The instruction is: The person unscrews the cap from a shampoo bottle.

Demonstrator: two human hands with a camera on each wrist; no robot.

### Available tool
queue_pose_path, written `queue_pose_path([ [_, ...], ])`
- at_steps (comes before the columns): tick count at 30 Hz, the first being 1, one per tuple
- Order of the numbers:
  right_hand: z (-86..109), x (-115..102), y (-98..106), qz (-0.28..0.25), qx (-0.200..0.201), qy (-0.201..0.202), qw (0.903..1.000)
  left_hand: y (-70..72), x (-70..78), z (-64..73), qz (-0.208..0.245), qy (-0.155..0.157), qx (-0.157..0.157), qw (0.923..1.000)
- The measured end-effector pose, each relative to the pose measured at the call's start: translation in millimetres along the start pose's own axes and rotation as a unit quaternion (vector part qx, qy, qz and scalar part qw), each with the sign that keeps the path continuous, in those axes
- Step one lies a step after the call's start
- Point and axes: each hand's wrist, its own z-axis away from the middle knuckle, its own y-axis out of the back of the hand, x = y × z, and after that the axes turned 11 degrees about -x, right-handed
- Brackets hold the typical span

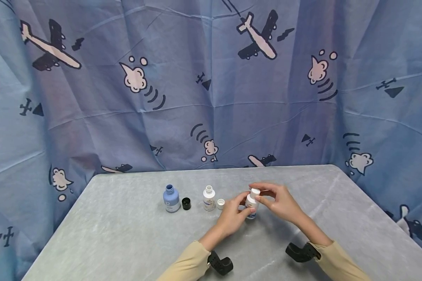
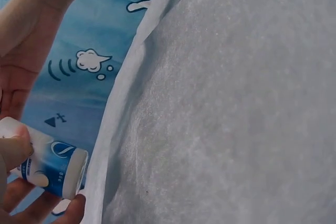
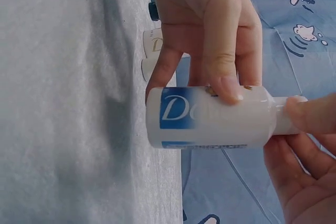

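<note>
My left hand (image 1: pixel 229 217) grips the body of a small white bottle (image 1: pixel 251 201) with a blue-and-white label. My right hand (image 1: pixel 280 203) pinches the bottle's white cap (image 1: pixel 255 192) between thumb and fingers. The cap sits on the bottle's neck. In the right wrist view, the label (image 3: pixel 177 109) begins with large "D" lettering, and the left thumb lies across the bottle's side. The left wrist view shows the bottle's base (image 2: pixel 76 174) beyond the left fingers. In the head view the bottle leans slightly; whether its base touches the table cannot be told.
Left of my hands stand an uncapped white bottle (image 1: pixel 209 199) with a white cap (image 1: pixel 220 203) beside it, and an uncapped blue bottle (image 1: pixel 171 200) next to a black cap (image 1: pixel 186 203). A pale grey cloth covers the table (image 1: pixel 126 234). Behind hangs a blue airplane-print curtain (image 1: pixel 183 89).
</note>
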Motion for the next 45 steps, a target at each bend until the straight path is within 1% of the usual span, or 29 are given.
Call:
queue_pose_path([
  [2,0.9,1.3,-0.1,0.001,-0.002,-0.006,1.0,-0.1,1.4,0.1,0.002,0.01,0.013,0.9999],
  [5,1.3,2.7,-1.7,0.0,0.009,-0.023,0.9997,-0.8,3.9,-0.4,0.0,0.024,0.048,0.9986],
  [9,0.6,2.5,-4.5,0.006,0.045,-0.055,0.9975,-2.2,7.1,-2.1,-0.009,0.043,0.092,0.9948],
  [11,0.1,1.7,-5.5,0.013,0.063,-0.071,0.9954,-3.1,8.2,-3.0,-0.016,0.049,0.108,0.9928],
  [14,-0.9,-0.2,-6.6,0.019,0.086,-0.086,0.9925,-4.6,9.6,-4.4,-0.025,0.055,0.125,0.9903],
  [18,-2.9,-2.2,-7.7,0.018,0.109,-0.081,0.9906,-6.5,10.5,-6.3,-0.029,0.054,0.138,0.9886],
  [21,-4.3,-3.4,-8.1,0.019,0.121,-0.081,0.9891,-6.7,11.3,-8.4,-0.032,0.057,0.14,0.988],
  [25,-7.3,-5.1,-7.2,0.023,0.132,-0.093,0.9866,-5.6,13.1,-11.8,-0.037,0.06,0.139,0.9878],
  [29,-10.2,-4.6,-6.0,0.02,0.129,-0.102,0.9861,-4.7,15.1,-14.3,-0.042,0.053,0.139,0.9879],
  [33,-11.6,-3.7,-4.6,0.019,0.118,-0.1,0.9878,-4.7,14.6,-15.3,-0.044,0.051,0.136,0.9885],
  [37,-12.3,-0.2,-4.6,0.023,0.107,-0.093,0.9896,-5.0,12.1,-14.5,-0.043,0.051,0.121,0.9904],
  [43,-9.8,3.1,-3.8,0.023,0.084,-0.085,0.9926,-3.7,8.1,-12.4,-0.033,0.032,0.087,0.9951],
  [45,-8.3,3.7,-2.8,0.019,0.077,-0.075,0.9941,-3.0,7.5,-11.8,-0.035,0.032,0.075,0.9961],
])
